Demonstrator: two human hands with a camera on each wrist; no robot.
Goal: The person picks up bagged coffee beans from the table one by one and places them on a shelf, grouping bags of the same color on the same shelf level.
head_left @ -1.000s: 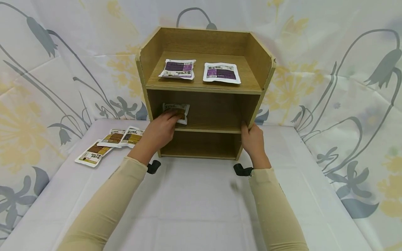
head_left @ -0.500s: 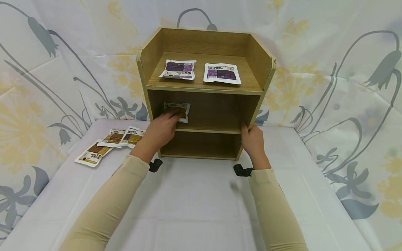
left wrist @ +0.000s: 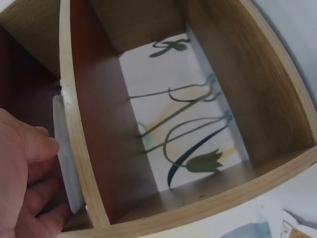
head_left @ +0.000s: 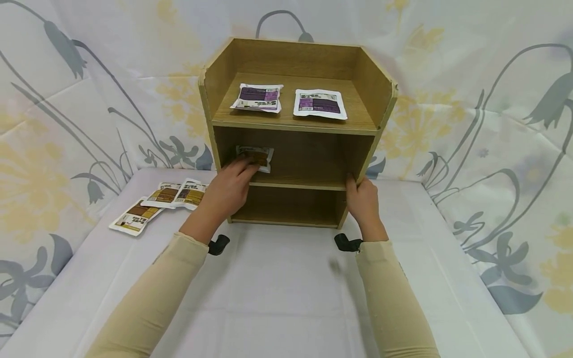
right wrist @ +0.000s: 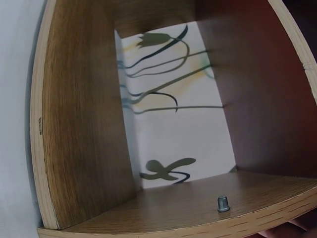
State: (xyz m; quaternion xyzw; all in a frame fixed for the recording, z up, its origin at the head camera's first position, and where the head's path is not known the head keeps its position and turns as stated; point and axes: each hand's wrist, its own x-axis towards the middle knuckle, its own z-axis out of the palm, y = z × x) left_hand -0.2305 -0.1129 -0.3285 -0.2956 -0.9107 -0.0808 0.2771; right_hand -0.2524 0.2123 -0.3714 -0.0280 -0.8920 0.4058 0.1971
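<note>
A small wooden shelf unit (head_left: 295, 128) with three levels stands in the head view. On the left of its middle level lies a flat white pouch (head_left: 265, 161) with a brown label. My left hand (head_left: 229, 186) reaches in there, its fingertips on the pouch and partly covering it. In the left wrist view, thumb and fingers sit over the edge of the pouch (left wrist: 69, 158), which lies flat along the shelf board. My right hand (head_left: 363, 199) grips the unit's right side panel, thumb at the front edge; only a bit of its fingers shows in the right wrist view.
Two purple-labelled pouches, left (head_left: 258, 97) and right (head_left: 320, 104), lie on the top level. Several brown-and-yellow pouches (head_left: 136, 216) overlap on the white tablecloth at the left. A small metal peg (right wrist: 223, 204) sticks out inside the lower compartment. Flowered cloth (head_left: 483, 124) hangs behind.
The left hand has drawn back slightly toward the person, leaving more of the pouch on the middle level visible. The right hand keeps its hold on the side panel.
</note>
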